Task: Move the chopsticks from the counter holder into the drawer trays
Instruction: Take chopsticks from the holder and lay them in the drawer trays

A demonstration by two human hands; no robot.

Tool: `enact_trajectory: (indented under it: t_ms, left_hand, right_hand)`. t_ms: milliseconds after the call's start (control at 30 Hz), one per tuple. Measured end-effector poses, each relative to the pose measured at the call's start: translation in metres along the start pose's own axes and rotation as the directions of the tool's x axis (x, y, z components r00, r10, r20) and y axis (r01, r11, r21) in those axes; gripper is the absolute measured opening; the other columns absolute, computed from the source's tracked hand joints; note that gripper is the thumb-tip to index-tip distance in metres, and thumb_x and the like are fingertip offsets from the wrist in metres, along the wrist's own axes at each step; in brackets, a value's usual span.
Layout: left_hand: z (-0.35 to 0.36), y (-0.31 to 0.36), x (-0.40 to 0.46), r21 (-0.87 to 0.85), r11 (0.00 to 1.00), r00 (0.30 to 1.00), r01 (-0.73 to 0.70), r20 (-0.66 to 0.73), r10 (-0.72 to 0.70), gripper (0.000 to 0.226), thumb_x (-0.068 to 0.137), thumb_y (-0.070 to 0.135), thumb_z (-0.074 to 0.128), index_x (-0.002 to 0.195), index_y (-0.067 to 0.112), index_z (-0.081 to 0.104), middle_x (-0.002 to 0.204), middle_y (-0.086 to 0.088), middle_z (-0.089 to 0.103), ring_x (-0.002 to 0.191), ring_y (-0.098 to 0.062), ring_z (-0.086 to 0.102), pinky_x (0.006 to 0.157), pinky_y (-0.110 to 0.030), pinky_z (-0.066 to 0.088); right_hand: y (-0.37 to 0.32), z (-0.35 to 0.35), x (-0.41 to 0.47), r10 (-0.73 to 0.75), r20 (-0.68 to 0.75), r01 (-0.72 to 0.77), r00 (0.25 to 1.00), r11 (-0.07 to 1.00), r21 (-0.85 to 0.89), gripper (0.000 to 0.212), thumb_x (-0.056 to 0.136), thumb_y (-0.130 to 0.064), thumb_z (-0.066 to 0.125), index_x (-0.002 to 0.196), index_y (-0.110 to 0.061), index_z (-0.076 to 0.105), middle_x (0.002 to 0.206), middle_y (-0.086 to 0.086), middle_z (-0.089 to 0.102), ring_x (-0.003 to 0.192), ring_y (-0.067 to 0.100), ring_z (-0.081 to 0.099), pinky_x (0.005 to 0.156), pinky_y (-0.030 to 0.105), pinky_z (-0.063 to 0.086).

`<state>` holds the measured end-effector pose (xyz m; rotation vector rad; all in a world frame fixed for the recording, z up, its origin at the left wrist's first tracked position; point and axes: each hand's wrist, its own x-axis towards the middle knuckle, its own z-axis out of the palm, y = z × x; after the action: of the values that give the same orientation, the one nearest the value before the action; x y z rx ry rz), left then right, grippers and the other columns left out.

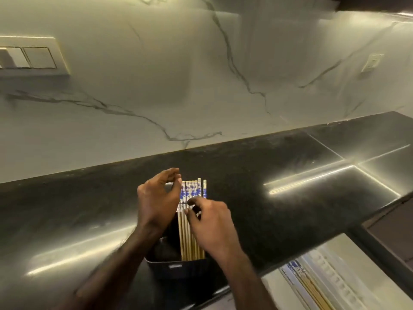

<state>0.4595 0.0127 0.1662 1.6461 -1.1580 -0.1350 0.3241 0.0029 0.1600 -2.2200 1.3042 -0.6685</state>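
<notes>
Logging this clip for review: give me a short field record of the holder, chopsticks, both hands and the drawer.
holder: dark holder on the black counter, near the front edge
chopsticks: bundle upright in the holder, blue-and-white tops
left hand: left hand at the bundle's top left, fingers curled
right hand: right hand pinching chopsticks mid-length
drawer: open drawer tray at lower right, some chopsticks already inside

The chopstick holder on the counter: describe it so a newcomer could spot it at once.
Start from the long black counter under the veined marble wall. Near its front edge, between the person's forearms, stands a dark ribbed holder. It is the only container on the counter, and a bundle of chopsticks with blue-and-white tops rises from it, with the left hand and right hand at the bundle.
</notes>
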Motion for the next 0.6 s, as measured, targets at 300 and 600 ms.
enact_trajectory:
  t_ms: [300,600]
  left_hand:
    - [0.004,-0.051,0.015,-0.097,0.955,0.936,0.278,0.25,-0.247,0.044,0.085,0.026,0.071,0.127,0.019,0.061,0.117,0.001,0.071,0.104,-0.003,0.065,0.088,-0.016,0.048]
    - [0.014,-0.056,0.01,-0.238,0.896,0.898,0.375,0.335,-0.287,0.038,0.079,0.022,0.078,0.116,0.019,0.068,0.094,0.006,0.077,0.083,0.001,0.072,0.079,-0.025,0.059]
  right_hand:
    - [-0.007,0.053,-0.001,0.137,-0.031,-0.138,0.99,0.99,-0.032,0.027,0.094,-0.03,0.059,0.121,-0.029,0.057,0.109,-0.008,0.068,0.096,0.005,0.065,0.083,0.029,0.058]
    - [-0.01,0.054,-0.005,0.168,-0.126,-0.172,0.978,0.985,-0.025,0.037,0.095,-0.027,0.057,0.132,-0.027,0.054,0.121,-0.008,0.065,0.107,0.006,0.061,0.09,0.027,0.054]
